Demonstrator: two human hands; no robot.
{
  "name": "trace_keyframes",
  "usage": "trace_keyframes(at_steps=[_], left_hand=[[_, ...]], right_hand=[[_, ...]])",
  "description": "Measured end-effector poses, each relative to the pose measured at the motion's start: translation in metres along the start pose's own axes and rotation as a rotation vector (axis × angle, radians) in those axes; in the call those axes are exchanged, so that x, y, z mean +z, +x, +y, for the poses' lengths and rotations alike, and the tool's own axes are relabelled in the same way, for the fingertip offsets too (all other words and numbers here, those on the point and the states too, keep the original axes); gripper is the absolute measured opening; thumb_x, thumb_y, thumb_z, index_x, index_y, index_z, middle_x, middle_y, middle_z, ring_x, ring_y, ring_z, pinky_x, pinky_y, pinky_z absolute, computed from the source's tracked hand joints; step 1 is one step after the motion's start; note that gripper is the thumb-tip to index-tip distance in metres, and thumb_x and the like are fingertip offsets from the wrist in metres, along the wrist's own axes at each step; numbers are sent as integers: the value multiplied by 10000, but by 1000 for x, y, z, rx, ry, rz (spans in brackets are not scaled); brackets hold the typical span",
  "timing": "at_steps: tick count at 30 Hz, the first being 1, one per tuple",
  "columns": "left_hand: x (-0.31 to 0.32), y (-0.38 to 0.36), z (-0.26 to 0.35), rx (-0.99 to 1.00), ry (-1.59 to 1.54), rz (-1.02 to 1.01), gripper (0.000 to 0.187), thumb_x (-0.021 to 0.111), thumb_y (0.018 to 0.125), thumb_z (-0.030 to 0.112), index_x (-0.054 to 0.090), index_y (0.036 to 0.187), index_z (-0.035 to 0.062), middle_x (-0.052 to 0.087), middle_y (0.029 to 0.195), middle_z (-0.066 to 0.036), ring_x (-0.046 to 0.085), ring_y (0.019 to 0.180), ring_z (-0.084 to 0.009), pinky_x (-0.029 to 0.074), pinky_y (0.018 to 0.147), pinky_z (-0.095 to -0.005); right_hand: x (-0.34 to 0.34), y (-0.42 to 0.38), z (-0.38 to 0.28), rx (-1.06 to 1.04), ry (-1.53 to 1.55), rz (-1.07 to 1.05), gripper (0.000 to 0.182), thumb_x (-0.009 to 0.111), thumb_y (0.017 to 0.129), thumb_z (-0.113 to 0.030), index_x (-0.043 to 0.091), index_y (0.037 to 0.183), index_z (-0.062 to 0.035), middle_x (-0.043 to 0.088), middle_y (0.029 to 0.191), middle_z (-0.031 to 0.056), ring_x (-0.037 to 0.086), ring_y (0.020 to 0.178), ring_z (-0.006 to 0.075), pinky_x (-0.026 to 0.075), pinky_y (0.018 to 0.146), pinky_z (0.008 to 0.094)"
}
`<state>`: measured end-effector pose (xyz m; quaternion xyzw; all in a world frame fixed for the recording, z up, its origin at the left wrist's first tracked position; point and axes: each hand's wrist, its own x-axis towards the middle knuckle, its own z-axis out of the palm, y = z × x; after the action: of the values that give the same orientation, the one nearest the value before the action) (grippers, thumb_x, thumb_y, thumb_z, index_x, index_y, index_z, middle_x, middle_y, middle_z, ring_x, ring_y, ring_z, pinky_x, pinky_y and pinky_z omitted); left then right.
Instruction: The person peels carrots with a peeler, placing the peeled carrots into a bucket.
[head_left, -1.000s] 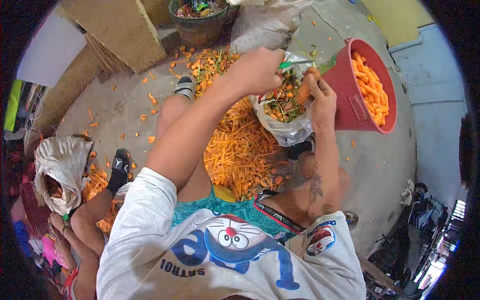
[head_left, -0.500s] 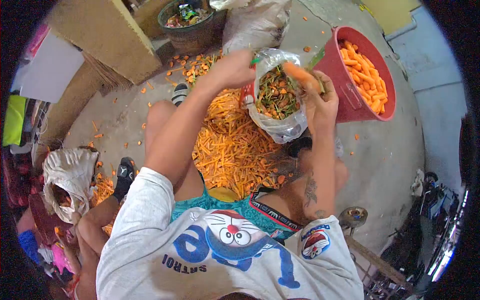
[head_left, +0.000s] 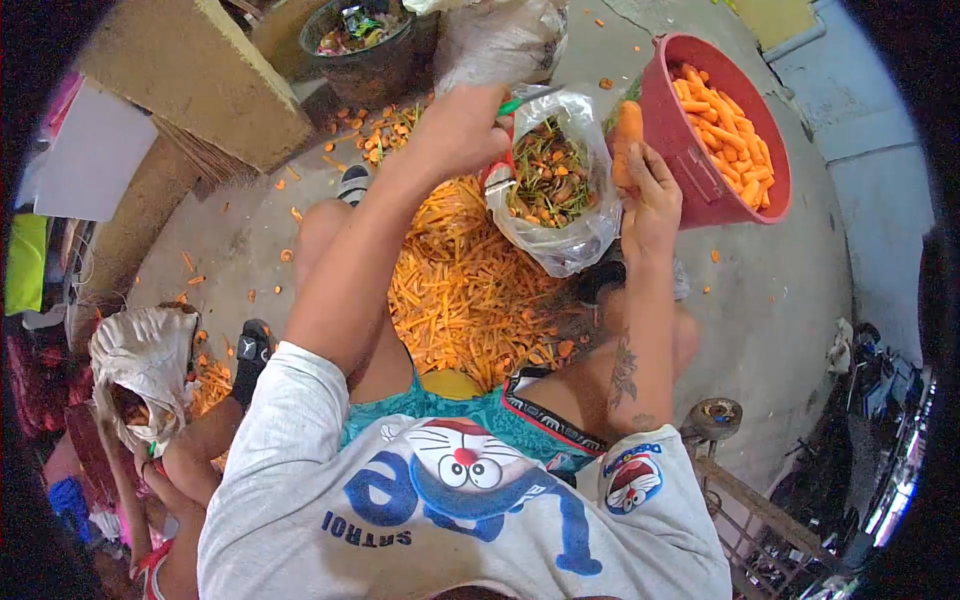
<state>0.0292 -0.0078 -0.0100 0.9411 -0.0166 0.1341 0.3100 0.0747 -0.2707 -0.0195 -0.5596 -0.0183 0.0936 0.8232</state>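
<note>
My left hand [head_left: 462,128] is closed around a knife [head_left: 511,105] with a green handle, its thin blade pointing right over the bag's rim. In my right hand [head_left: 652,195], a carrot [head_left: 628,128] stands nearly upright between thumb and fingers, just left of the red bucket. Between the hands is an open clear plastic bag [head_left: 574,246], holding carrot ends and green stem scraps [head_left: 550,175]. Below it, a large heap of orange peelings [head_left: 450,290] spreads between my legs.
A red bucket [head_left: 683,160] of carrots [head_left: 725,135] stands at right. Behind are a dark waste tub [head_left: 365,72] and a whitish sack [head_left: 500,45]. At left, another person's leg [head_left: 190,455] is beside an open white sack [head_left: 145,345]. Scraps litter the floor [head_left: 235,240].
My right hand has turned the carrot from slanting leftward to nearly upright, moving it slightly right of the bag. The knife blade now shows above the bag. The view has shifted slightly.
</note>
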Motion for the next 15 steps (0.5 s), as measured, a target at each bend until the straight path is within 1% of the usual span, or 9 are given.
trace_keyframes(at_steps=[3, 5, 6, 8, 9, 11, 12, 14, 15], left_hand=[[0, 1, 3, -14, -14, 29, 250, 663, 853, 172, 641, 1027, -6, 673, 890, -294, 664, 884, -474, 524, 786, -519], [-1, -1, 3, -24, -7, 37, 259, 669, 849, 177, 639, 1032, -3, 672, 882, -292, 662, 883, -476, 524, 787, -522], [0, -2, 6, -4, 17, 63, 255, 672, 845, 177, 640, 1026, 1, 677, 883, -284, 662, 880, -477, 524, 784, -524], [3, -3, 16, 16, 41, 90, 251, 675, 841, 177, 641, 1021, 6, 681, 883, -277, 662, 878, -479, 524, 781, -525], [6, -5, 23, 15, 36, 54, 293, 679, 807, 186, 613, 1029, 6, 689, 899, -263, 672, 896, -457, 534, 797, -523], [11, -9, 40, 9, 95, -9, 346, 691, 759, 186, 581, 1036, 9, 698, 912, -235, 687, 891, -423, 552, 799, -516], [17, -10, 43, 3, 94, -6, 346, 691, 759, 186, 581, 1036, 9, 698, 912, -235, 687, 891, -423, 552, 799, -516], [30, -12, 47, 123, 62, 50, 354, 693, 752, 174, 573, 1043, 10, 701, 903, -231, 694, 885, -419, 562, 792, -517], [30, -11, 50, 126, 61, 33, 366, 691, 756, 173, 589, 1052, -17, 703, 952, -238, 694, 900, -423, 569, 792, -502]], right_hand=[[1, 1, 2, -79, 102, -51, 349, 729, 945, -151, 620, 1255, -34, 668, 1134, 63, 650, 1017, 163, 534, 867, 322], [7, -3, 2, 45, 308, -41, 311, 726, 950, -173, 617, 1218, -59, 665, 1134, 55, 645, 1038, 173, 519, 905, 345], [4, -2, 7, 46, 309, -40, 311, 726, 950, -173, 617, 1218, -59, 665, 1134, 55, 645, 1038, 173, 519, 905, 345], [-3, 3, 19, 180, 433, -6, 271, 715, 960, -211, 622, 1190, -102, 660, 1182, 50, 616, 1085, 173, 481, 959, 342], [1, 1, 17, 180, 432, -8, 271, 715, 960, -211, 622, 1190, -102, 660, 1182, 50, 616, 1085, 173, 481, 959, 342], [19, -8, 15, 236, 574, 121, 296, 690, 969, -200, 616, 1224, -69, 639, 1221, 73, 594, 1120, 202, 494, 946, 342], [24, -11, 19, 241, 571, 118, 296, 690, 969, -200, 616, 1224, -69, 639, 1221, 73, 594, 1120, 202, 494, 946, 342], [30, -17, 27, 205, 569, 113, 297, 694, 965, -201, 620, 1221, -70, 643, 1208, 77, 580, 1123, 204, 491, 949, 357], [30, -19, 28, 213, 591, 4, 286, 689, 964, -163, 623, 1224, -65, 643, 1202, 85, 571, 1124, 213, 489, 961, 365]])
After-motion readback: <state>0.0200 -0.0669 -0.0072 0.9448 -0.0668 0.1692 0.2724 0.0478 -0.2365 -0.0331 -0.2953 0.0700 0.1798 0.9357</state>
